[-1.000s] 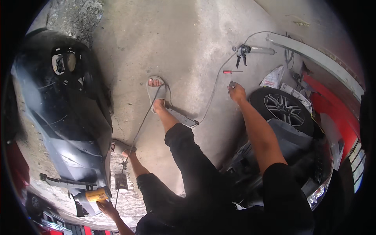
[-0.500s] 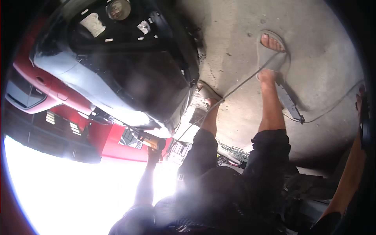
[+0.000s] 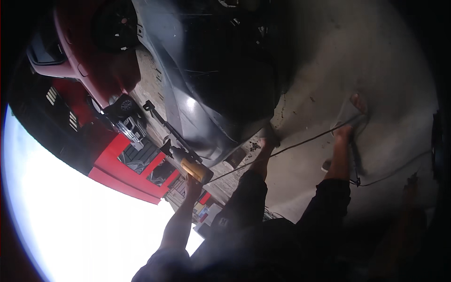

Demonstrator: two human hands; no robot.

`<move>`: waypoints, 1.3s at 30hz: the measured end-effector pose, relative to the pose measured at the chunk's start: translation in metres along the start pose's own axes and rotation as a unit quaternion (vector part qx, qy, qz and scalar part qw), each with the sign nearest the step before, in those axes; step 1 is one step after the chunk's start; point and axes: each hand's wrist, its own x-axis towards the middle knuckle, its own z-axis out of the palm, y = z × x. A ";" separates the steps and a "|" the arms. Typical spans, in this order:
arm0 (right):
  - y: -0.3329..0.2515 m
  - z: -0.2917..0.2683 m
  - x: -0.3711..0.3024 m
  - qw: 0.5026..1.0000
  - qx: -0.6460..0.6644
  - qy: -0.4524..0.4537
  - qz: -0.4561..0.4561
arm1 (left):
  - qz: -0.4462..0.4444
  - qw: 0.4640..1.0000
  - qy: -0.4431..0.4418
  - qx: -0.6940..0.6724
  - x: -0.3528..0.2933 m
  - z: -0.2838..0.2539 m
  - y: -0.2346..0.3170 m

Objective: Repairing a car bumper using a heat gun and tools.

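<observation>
On the left side, my left hand [image 3: 192,186] is closed around a corded power tool [image 3: 193,170] with a yellow-orange and grey body. Its dark front end points up and left, beside a grey and black car body part [image 3: 190,105]. I cannot see whether the tool touches that part. From the tool's rear, a dark cord [image 3: 300,144] stretches right across my legs toward my right foot. My right hand [image 3: 411,183] is low at the far right, in deep shadow. Its fingers are too dark to read, as is anything in them.
A long black bar [image 3: 165,123] lies beside the car part. Beyond are a red car [image 3: 77,51], another vehicle [image 3: 129,123] and a red wall [image 3: 115,164]. Concrete floor [image 3: 319,80] spreads under my feet, with a thin dark strip [image 3: 355,160] near the right foot.
The view has swung, so the car part sits further right and more background shows at left. My left hand still grips the tool. My right hand appears lower and in darker shadow.
</observation>
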 end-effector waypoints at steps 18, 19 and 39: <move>-0.342 -0.274 -0.338 0.720 0.476 -0.491 0.120 | 0.110 0.902 0.115 -0.401 0.024 0.028 -0.058; -0.370 -0.259 -0.349 0.734 0.431 -0.510 0.123 | 0.109 0.893 0.120 -0.421 0.026 0.027 -0.060; -0.570 -0.116 -0.307 0.818 -0.345 -0.280 -0.365 | 0.100 0.859 0.082 -0.495 0.016 0.023 -0.088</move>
